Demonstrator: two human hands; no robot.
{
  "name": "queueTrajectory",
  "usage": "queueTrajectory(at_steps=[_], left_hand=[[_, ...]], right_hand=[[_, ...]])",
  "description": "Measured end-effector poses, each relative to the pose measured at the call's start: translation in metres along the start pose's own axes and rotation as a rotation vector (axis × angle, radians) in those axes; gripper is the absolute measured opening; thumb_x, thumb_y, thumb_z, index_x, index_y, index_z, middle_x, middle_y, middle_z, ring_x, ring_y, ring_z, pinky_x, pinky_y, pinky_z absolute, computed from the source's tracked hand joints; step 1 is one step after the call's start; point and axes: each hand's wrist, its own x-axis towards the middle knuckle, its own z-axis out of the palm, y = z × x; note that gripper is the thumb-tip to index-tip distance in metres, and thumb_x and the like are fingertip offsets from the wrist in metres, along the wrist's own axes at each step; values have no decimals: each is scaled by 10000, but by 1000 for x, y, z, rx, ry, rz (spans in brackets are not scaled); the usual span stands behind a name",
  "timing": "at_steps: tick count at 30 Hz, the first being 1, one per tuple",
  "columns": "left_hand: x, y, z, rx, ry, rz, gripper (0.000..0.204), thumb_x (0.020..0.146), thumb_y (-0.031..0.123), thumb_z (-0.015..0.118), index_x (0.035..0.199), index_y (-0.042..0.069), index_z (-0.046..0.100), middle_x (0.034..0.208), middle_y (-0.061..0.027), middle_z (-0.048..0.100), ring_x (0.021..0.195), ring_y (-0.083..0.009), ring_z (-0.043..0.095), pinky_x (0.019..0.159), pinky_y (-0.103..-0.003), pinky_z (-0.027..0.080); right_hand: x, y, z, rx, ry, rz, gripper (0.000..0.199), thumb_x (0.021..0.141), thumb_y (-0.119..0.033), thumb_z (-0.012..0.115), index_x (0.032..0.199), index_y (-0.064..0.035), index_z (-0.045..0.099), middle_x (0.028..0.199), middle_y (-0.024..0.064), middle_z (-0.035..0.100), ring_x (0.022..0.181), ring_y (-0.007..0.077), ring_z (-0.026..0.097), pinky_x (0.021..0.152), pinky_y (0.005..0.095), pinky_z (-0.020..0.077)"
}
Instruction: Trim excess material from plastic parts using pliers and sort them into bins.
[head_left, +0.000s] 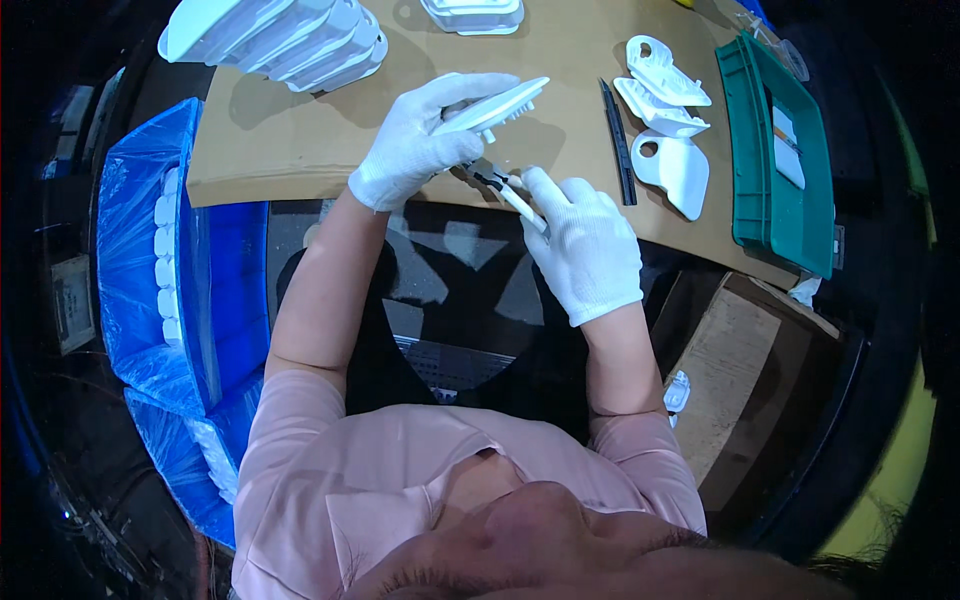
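Observation:
My left hand [408, 142], in a white knit glove, grips a white moulded plastic part [497, 107] above the near edge of the table. The part is tilted, and small pegs stick out along its right side. My right hand [590, 245], gloved likewise, is closed around a small pair of cutting pliers [492, 180] with pale handles. Their dark metal jaws point toward my left hand, just below the part. The jaw tips are partly hidden, so I cannot tell whether they touch the part.
Stacked white parts [290, 45] stand at the back left of the cardboard-covered table [300, 165]. On the right lie a black pen-like tool [619, 145], loose white pieces [672, 170] and a green tray [752, 190]. Blue-lined bins [140, 250] stand left; an open cardboard box [735, 350] sits lower right.

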Motion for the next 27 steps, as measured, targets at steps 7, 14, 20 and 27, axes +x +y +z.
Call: queueTrajectory(at_steps=[7, 14, 20, 27], left_hand=[[0, -1, -2, -14, -71, 17, 946, 674, 774, 622, 1253, 26, 590, 1062, -64, 640, 956, -148, 598, 801, -286, 470], [2, 2, -3, 68, -62, -26, 758, 743, 569, 640, 1262, 20, 586, 1057, -78, 645, 965, -150, 600, 819, -291, 475], [2, -11, -10, -112, -25, 12, 767, 790, 609, 622, 1274, 18, 566, 1090, -79, 634, 990, -151, 598, 838, -295, 488], [-1, -9, -5, -422, 138, -4, 806, 842, 657, 552, 1280, -18, 504, 1070, -90, 624, 965, -136, 614, 803, -273, 501]], right_hand=[[0, 4, 9, 0, -34, 16, 227, 826, -154, 622, 1046, -202, 601, 791, 52, 593, 743, 247, 640, 607, 378, 518], [6, 10, 11, 118, -79, 31, 236, 829, -120, 600, 1051, -188, 641, 780, 97, 601, 707, 306, 627, 627, 402, 509], [-4, 8, 16, 192, 55, 34, 223, 797, -107, 644, 1005, -189, 650, 770, 93, 603, 699, 301, 625, 624, 389, 508], [-10, 51, 22, 199, 832, 174, 255, 757, -53, 735, 966, -20, 594, 889, 101, 600, 695, 192, 603, 653, 309, 511]])
